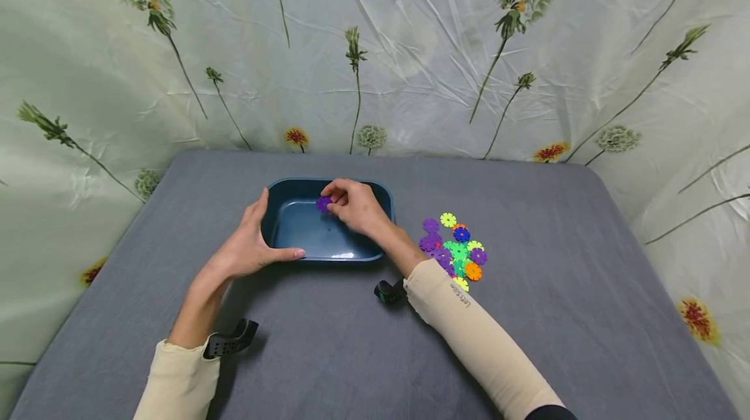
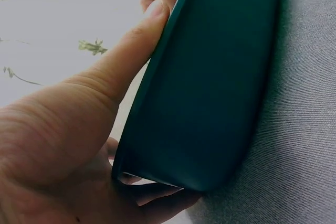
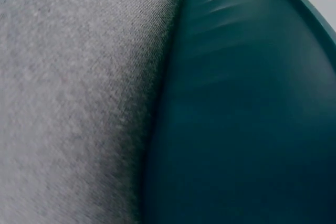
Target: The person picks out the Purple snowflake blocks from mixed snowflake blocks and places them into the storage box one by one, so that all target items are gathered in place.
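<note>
A dark blue plastic basin (image 1: 328, 259) sits on the grey cloth. My left hand (image 1: 243, 247) holds its left end, with the thumb along the near rim and the fingers round the far left side. In the left wrist view that thumb lies over the rim beside the basin's outer wall (image 2: 210, 77). Over the basin's inside, my right hand (image 1: 357, 206) pinches a purple notched plastic disc (image 1: 323, 204) between thumb and fingers. The right wrist view shows the basin's outer wall (image 3: 241, 108), with the pinching fingers hidden behind it.
To the right of the basin lies a loose pile of flower-shaped discs (image 1: 459, 251) in purple, green, yellow, orange and blue. A grey cloth (image 1: 328, 355) covers the table. Behind it hangs a pale curtain (image 1: 410, 81) with dandelion prints.
</note>
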Tool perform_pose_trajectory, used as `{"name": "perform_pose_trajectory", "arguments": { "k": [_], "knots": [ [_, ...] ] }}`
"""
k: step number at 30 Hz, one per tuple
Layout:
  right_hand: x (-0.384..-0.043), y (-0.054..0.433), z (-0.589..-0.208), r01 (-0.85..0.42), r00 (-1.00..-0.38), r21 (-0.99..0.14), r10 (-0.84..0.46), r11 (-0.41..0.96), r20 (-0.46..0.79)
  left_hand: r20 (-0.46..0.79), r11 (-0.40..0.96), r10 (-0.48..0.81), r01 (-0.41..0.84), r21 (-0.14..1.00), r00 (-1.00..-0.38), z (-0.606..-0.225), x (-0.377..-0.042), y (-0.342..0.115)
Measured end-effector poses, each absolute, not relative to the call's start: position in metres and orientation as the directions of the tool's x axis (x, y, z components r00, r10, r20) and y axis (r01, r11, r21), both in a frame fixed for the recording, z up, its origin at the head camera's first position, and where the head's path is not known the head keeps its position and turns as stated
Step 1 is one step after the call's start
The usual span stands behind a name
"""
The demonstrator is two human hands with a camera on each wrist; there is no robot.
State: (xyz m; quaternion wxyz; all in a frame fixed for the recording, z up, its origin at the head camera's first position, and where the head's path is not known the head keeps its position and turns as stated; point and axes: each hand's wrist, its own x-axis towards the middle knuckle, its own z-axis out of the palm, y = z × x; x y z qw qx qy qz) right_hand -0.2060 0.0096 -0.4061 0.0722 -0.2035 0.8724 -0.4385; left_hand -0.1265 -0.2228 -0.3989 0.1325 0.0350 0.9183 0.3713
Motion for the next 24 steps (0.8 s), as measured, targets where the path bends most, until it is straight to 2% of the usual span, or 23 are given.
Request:
{"name": "perform_pose_trajectory", "arguments": {
  "k": [13,24],
  "knots": [
    [-0.207,0.006,-0.409,-0.249,-0.896,-0.823,-0.444,0.510,-0.005,-0.282,0.670,0.215,-0.069,0.739,-0.935,-0.403,-0.126,-0.235],
    [-0.211,-0.002,-0.409,-0.235,-0.889,-0.832,-0.457,0.502,-0.025,-0.308,0.619,0.210,-0.118,0.777,-0.928,-0.400,-0.127,-0.235]
  ]
}}
